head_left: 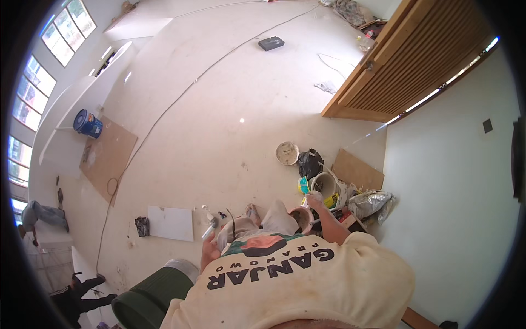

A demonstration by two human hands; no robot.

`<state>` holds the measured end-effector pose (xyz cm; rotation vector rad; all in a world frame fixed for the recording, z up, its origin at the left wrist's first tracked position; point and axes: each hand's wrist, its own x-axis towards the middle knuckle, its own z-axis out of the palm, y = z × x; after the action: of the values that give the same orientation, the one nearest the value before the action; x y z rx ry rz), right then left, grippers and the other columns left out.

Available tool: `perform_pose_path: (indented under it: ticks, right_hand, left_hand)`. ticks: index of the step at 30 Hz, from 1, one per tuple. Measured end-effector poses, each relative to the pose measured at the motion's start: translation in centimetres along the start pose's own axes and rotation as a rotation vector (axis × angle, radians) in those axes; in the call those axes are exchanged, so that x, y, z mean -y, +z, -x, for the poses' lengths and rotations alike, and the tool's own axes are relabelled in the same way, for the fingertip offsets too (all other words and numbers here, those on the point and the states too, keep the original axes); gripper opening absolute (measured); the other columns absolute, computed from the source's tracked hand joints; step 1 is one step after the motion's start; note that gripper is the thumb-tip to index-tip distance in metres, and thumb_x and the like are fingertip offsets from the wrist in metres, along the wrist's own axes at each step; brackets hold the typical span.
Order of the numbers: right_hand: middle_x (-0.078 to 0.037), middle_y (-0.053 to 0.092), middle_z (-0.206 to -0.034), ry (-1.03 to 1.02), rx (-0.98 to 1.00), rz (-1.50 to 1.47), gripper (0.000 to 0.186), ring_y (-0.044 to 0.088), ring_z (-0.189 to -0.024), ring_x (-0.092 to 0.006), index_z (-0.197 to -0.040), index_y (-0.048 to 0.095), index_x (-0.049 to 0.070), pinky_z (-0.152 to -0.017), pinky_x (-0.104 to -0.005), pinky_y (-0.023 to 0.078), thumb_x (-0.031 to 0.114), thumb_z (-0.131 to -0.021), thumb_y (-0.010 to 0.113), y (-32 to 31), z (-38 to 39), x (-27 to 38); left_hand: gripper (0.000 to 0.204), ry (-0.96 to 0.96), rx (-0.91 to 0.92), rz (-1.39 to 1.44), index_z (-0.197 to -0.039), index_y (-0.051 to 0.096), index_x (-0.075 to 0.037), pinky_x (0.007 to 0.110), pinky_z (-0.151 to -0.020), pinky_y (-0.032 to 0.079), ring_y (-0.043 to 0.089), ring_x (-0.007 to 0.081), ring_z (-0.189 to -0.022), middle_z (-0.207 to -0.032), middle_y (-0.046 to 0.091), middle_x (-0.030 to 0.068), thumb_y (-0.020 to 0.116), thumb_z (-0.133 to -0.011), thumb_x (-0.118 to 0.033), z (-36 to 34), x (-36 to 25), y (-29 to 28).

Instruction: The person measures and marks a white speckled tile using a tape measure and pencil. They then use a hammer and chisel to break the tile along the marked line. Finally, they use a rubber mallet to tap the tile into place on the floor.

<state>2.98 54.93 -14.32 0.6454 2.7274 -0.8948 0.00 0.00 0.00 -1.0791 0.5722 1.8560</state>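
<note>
My left hand (209,251) is low in front of my body, its fingers closed round a pale, narrow, flat-bladed tool (209,232) whose exact kind is too small to tell. Reaching forward on the right, my right hand (315,199) is closed beside the mouth of a white bucket (327,185). A teal, white and yellow packet (303,185) lies right against that hand; whether the fingers grip it is unclear. Below my right forearm, a reddish bucket (301,219) is partly hidden by my leg. Near the left hand lie small dark and white items (206,209).
Close to the white bucket are a black bag (310,163), a round dirty pail (287,153) and a silver sack (372,205). A white board (171,223) and a green bin (156,296) stand left. A cable (195,81) crosses the floor; a louvred wooden door (416,60) hangs right.
</note>
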Motion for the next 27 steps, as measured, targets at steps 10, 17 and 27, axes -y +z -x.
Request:
perform_pose_path:
  ticks: [10, 17, 27]
  right_hand:
    - [-0.015, 0.071, -0.092, 0.386, 0.560, 0.233, 0.024, 0.069, -0.088, -0.0297, -0.090, 0.073, 0.005, -0.077, -0.0414, 0.055, 0.020, -0.086, 0.054, -3.3, -10.7, 0.0]
    - [-0.016, 0.070, -0.093, 0.221, 0.244, 0.307, 0.027, 0.068, -0.089, -0.0306, -0.087, 0.073, 0.005, -0.079, -0.0419, 0.055, 0.018, -0.088, 0.050, -9.1, -34.9, 1.7]
    - [-0.018, 0.064, -0.115, 0.163, -0.109, -0.259, 0.033, 0.059, -0.111, -0.0343, -0.103, 0.069, 0.006, -0.096, -0.0415, 0.047, 0.031, -0.087, 0.054, -29.4, -67.5, 21.1]
  left_hand:
    - [0.045, 0.054, -0.149, -0.493, -0.106, 0.065, 0.000, 0.038, -0.076, 0.053, 0.068, 0.0285, -0.084, -0.098, 0.070, 0.0168, 0.052, -0.092, -0.041, -10.6, -16.1, 20.0]
    - [0.039, 0.394, -0.336, -1.344, -0.105, 0.064, 0.002, 0.039, -0.077, 0.050, 0.066, 0.0279, -0.085, -0.099, 0.070, 0.0146, 0.052, -0.093, -0.033, -18.2, -26.7, 33.9]
    - [0.031, 0.453, -0.400, -1.374, -0.100, 0.064, 0.003, 0.036, -0.075, 0.049, 0.063, 0.0237, -0.080, -0.090, 0.069, 0.0100, 0.053, -0.092, -0.024, -27.9, -39.5, 50.1]
